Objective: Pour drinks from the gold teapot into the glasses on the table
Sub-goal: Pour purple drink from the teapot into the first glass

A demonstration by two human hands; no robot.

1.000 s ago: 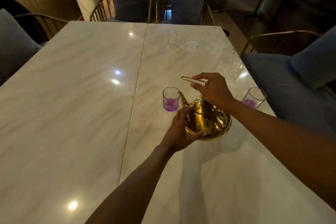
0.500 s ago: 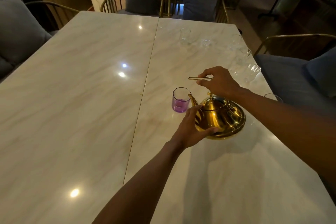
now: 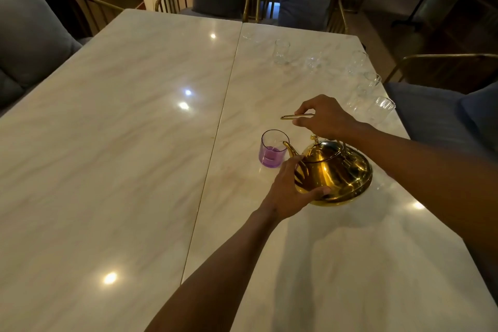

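Two bare forearms enter from the lower edge and the right edge of the head view, each ending in a bare hand: the left hand (image 3: 289, 191) and the right hand (image 3: 326, 117). No sleeve, cuff, glove, watch, bracelet or ring is visible on either limb as far as the frame shows them. The arms are slender and smooth in outline, tapering to narrow wrists, with the fingers long and the thumbs clearly separate; finer surface detail is lost in the dim, warm light.
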